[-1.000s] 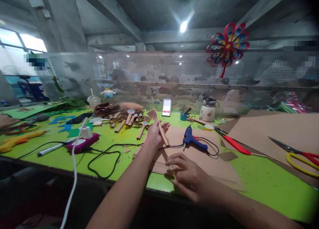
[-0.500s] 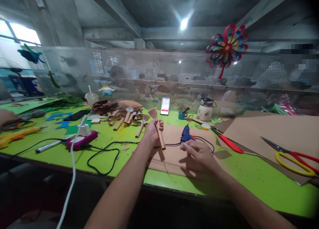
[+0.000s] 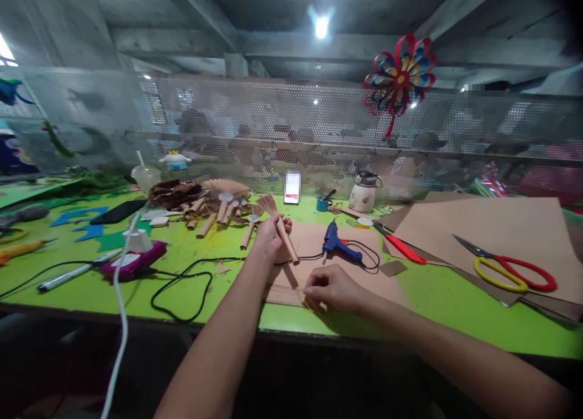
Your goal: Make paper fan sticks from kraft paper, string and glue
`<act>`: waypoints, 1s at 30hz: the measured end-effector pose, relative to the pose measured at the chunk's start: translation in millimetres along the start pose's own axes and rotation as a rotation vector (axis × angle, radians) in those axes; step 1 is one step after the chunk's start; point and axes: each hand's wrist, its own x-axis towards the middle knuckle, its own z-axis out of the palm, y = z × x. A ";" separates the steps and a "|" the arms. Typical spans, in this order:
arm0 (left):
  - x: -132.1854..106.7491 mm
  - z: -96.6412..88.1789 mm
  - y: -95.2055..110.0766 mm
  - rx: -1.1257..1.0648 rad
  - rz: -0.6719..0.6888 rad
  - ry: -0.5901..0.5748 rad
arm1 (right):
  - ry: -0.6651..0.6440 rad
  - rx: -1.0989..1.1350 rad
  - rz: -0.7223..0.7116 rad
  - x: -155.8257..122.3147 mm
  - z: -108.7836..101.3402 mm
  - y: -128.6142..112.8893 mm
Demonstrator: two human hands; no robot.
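Note:
My left hand is closed around a small brown paper fan with a rolled handle, its pleated end pointing up and away. Yellow strings hang from the lower end of the handle. Low over the brown paper sheet, my right hand pinches the yellow strings between thumb and fingers. Just beyond that hand, a blue glue gun rests on the sheet with its nozzle down. More brown paper fans with round labels lie in a pile to the left.
Scissors with red and yellow handles lie on brown paper at right, near a red-handled cutting tool. A purple power strip and black cable occupy the left. A phone and a jug stand behind.
My right hand has moved from beside the glue gun down and towards me, onto the yellow strings. The left hand still holds the fan. The whole view has shifted slightly right.

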 end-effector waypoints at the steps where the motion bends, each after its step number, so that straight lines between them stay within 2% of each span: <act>1: 0.3 -0.8 1.5 0.002 0.006 0.001 | -0.009 0.041 0.033 -0.4 -2.1 -0.3; 6: 1.1 -3.3 5.6 0.011 0.032 0.001 | -0.092 0.432 0.164 -5.7 -10.0 -4.5; 9: 0.8 -3.3 4.2 0.023 0.042 -0.002 | -0.119 0.510 0.198 -7.7 -12.7 -2.9; 13: -1.1 -2.3 2.2 0.050 0.059 -0.012 | -0.133 0.479 0.204 -10.8 -16.8 -1.9; 17: -4.0 0.0 2.9 0.065 0.074 -0.021 | -0.175 0.285 0.236 -15.2 -18.9 -8.9; 23: -6.4 2.7 4.9 0.056 0.064 -0.036 | 0.026 0.035 0.150 -2.5 -6.5 -11.1; 27: -7.6 2.5 5.4 0.056 0.054 -0.046 | 0.030 0.013 0.102 9.7 5.3 -9.6; 30: -7.8 1.9 6.0 0.055 0.050 -0.053 | 0.052 0.045 0.038 10.4 6.4 -10.0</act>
